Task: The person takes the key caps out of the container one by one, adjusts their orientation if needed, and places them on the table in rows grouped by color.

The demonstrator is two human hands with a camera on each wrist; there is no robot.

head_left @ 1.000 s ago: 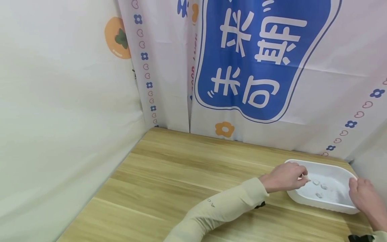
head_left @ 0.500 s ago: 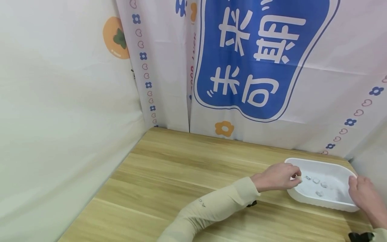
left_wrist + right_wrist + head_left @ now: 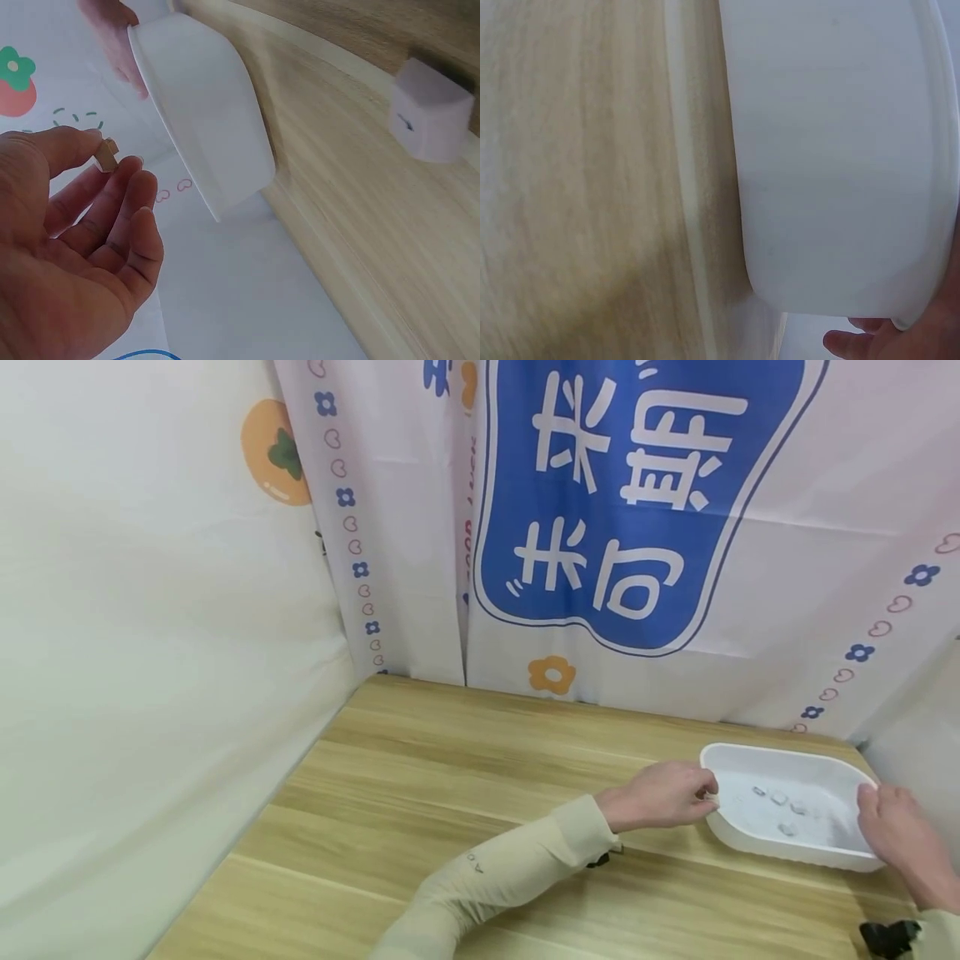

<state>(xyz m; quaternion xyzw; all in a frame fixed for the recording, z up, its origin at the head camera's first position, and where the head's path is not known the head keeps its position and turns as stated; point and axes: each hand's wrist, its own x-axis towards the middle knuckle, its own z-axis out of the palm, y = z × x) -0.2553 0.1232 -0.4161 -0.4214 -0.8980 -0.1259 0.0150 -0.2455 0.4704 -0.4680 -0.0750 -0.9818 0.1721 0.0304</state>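
Observation:
In the head view my left hand [image 3: 670, 794] is at the left end of a white oval tray [image 3: 787, 852], its fingertips overlapping the rim. The left wrist view shows the thumb and forefinger of that hand [image 3: 82, 240] pinching a small tan piece [image 3: 106, 155] with flat sides, off the tray's outer wall [image 3: 202, 97]. Several small clear pieces [image 3: 780, 798] lie on the tray's floor. At the tray's right end my right hand [image 3: 903, 835] grips the rim. In the right wrist view, part of this hand [image 3: 915, 337] shows at the tray's corner.
A whitish block [image 3: 431, 112] with a dark mark stands on the wood-grain table [image 3: 465, 760] in the left wrist view. Behind the table hangs a printed cloth [image 3: 810, 610], and a pale cloth wall [image 3: 172, 635] runs along the left side.
My left hand has moved left from above the tray's floor to its left rim, carrying the small tan piece. My right hand stays on the right rim.

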